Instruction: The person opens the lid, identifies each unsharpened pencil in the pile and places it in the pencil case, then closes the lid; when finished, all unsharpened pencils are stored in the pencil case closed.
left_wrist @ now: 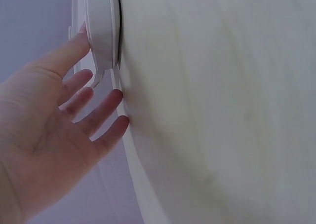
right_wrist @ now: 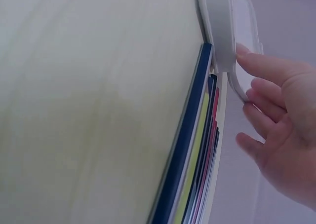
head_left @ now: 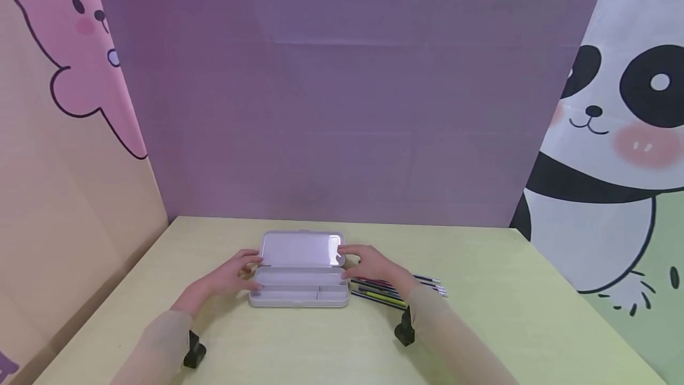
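Observation:
A white pencil case (head_left: 299,296) lies on the table with its lid (head_left: 299,248) swung back, showing a long upper tray and divided lower compartments with nothing in them. At its left side is my left hand (head_left: 235,275), thumb on the base's corner and fingers spread beside the lid; the left wrist view shows the thumb against the case wall (left_wrist: 102,31). My right hand (head_left: 374,265) reaches over the pencils to the right side, thumb at the base and fingertips at the lid's edge. Several pencils (head_left: 382,297), dark ones and a yellow-green one, lie just right of the case.
The pale wooden table (head_left: 267,343) ends at a purple backdrop (head_left: 342,106). Black wrist devices are strapped under both sleeves. A pink cartoon figure (head_left: 64,28) decorates the left wall and a panda picture (head_left: 604,135) the right one.

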Action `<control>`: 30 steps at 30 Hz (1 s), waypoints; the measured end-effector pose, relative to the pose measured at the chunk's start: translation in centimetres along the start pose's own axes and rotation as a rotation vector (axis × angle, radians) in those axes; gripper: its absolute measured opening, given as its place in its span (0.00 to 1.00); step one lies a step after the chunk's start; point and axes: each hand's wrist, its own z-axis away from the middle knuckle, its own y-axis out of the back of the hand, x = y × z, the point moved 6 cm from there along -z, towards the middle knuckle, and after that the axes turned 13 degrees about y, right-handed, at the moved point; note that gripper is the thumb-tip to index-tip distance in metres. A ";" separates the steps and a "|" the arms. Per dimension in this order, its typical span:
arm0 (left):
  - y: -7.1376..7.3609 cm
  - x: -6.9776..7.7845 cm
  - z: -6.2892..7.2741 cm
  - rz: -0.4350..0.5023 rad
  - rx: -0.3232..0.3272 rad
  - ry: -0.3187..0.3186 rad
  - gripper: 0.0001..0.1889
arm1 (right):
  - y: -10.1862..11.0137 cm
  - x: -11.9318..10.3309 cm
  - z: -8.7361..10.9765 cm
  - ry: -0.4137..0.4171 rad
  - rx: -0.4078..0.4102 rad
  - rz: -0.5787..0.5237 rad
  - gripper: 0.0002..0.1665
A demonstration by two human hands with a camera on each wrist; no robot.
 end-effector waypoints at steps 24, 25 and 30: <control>-0.3 -0.4 0.2 -0.027 -0.026 0.089 0.40 | 4.3 1.8 3.3 -0.079 0.145 0.051 0.23; -0.3 -0.4 0.2 -0.029 -0.028 0.083 0.40 | 4.5 1.9 3.6 -0.078 0.150 0.053 0.23; -0.5 -0.4 0.0 -0.001 -0.068 0.077 0.38 | 5.3 2.7 4.8 -0.045 0.170 0.068 0.22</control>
